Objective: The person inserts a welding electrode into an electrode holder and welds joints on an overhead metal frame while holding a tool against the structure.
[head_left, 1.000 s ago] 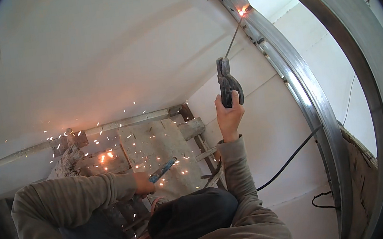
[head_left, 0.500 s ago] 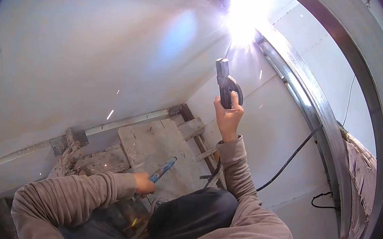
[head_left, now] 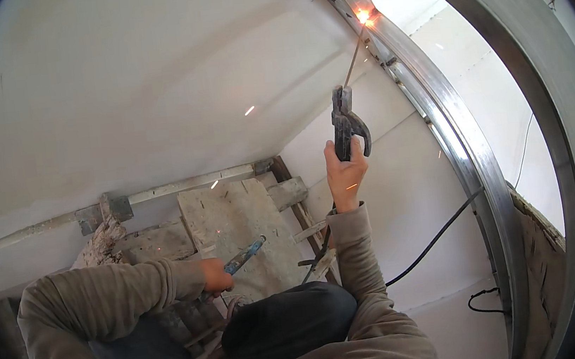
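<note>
My right hand (head_left: 347,178) is closed around a black welding electrode holder (head_left: 347,126), raised in front of me. A thin welding rod (head_left: 354,58) juts up from its jaws to a glowing orange spot (head_left: 365,17) on the shiny metal frame (head_left: 424,68). Lower and to the left, my left hand (head_left: 216,275) grips a worn blue bar-shaped tool (head_left: 245,254); its lower end is hidden by the hand, and I cannot make out its kind. Sparks fly through the air between the hands and the wall.
A wide curved metal beam (head_left: 534,45) arcs down the right side. Below lie rough wooden boards (head_left: 243,227) and a wooden rail (head_left: 188,181) along the pale wall (head_left: 114,93). A black cable (head_left: 436,239) runs from behind my right arm to the frame.
The blinding white arc has died down to a small orange glow, so the rod and frame show clearly. The electrode holder has tilted and shifted slightly right. My left hand has barely moved.
</note>
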`<state>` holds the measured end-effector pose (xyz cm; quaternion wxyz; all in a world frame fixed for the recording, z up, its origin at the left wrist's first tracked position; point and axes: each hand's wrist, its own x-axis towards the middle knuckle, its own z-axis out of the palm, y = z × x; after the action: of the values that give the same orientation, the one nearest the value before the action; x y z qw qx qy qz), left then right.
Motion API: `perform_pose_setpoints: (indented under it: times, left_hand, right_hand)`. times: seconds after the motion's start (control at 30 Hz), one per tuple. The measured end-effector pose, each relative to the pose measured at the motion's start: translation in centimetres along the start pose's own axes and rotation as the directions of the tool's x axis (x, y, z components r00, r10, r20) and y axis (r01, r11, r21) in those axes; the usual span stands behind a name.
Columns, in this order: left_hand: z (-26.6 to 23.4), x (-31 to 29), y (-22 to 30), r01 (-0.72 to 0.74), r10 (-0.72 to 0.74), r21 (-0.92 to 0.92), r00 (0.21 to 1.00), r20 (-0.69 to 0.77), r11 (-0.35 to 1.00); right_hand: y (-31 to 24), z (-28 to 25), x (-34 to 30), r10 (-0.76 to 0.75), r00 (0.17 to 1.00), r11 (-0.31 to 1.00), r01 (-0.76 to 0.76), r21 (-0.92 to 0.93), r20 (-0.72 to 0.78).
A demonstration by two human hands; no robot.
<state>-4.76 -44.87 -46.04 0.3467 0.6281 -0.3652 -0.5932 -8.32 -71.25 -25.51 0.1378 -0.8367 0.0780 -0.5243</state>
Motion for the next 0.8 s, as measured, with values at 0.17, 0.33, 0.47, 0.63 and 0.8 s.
perform_pose_setpoints:
  times: [0.17,0.33,0.47,0.63,0.8]
  left_hand:
    - [0.1,-0.1,0.5,0.014,-0.014,-0.034,1.0,-0.004,0.999]
    - [0.2,-0.3,0.7,0.038,-0.038,-0.043,0.999,-0.007,0.998]
    - [0.3,-0.5,1.1,0.049,-0.049,-0.054,0.999,-0.005,0.997]
    - [0.2,-0.6,1.1,0.061,-0.062,-0.034,0.998,-0.009,0.998]
    - [0.1,-0.8,1.2,0.035,-0.035,-0.003,0.999,-0.002,0.999]
  right_hand:
    - [1.1,-0.1,0.3,-0.033,0.999,0.999,0.033,-0.039,-0.008]
    - [0.6,0.1,0.3,0.054,0.998,0.998,-0.054,0.016,0.027]
    - [0.7,-0.2,0.3,0.062,0.997,0.998,-0.063,0.019,0.041]
    - [0.0,-0.1,0.3,0.098,0.994,0.995,-0.099,0.018,0.047]
    - [-0.6,0.0,0.4,0.071,0.996,0.997,-0.071,-0.009,0.047]
